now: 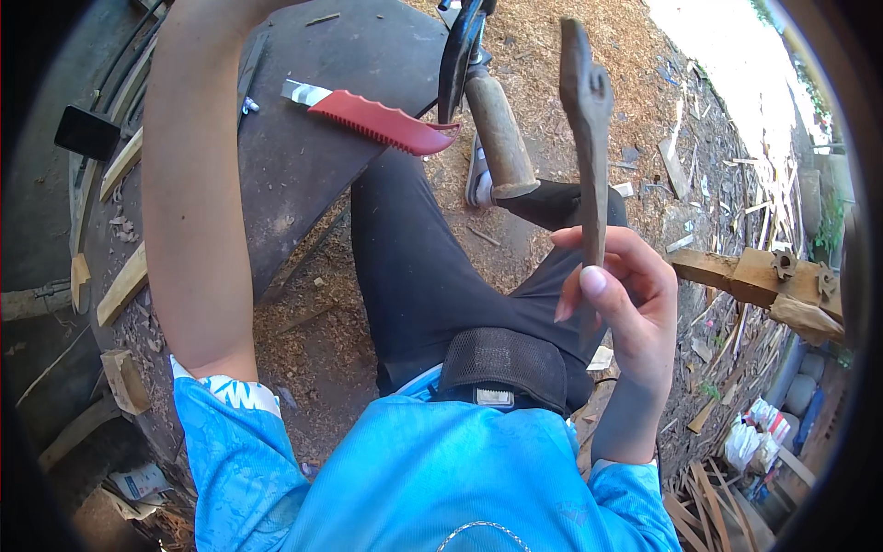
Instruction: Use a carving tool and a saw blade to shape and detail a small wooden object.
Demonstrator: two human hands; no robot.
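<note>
My right hand (pixel 624 299) is closed around the lower end of a carved wooden stick (pixel 589 120). The stick stands upright, dark brown, with a rounded, notched knob near its top. My left forearm (pixel 198 184) reaches up past the top edge of the picture, so the hand itself is out of sight. Beside that arm, a red-handled utility knife (pixel 382 121) lies on the dark tabletop (pixel 368 51), its handle end jutting over the edge. Close to the knife, a black metal tool (pixel 457 64) sits by a thick round piece of wood (pixel 499 133); whether they are joined I cannot tell.
A black phone-like slab (pixel 87 133) is at the left, near several pale wood offcuts (pixel 121 285). Wood shavings (pixel 543 55) cover the ground. At the right, a wooden beam (pixel 736 276) bears small carved pieces. Thin wood strips (pixel 727 511) and white bags (pixel 756 437) lie lower right.
</note>
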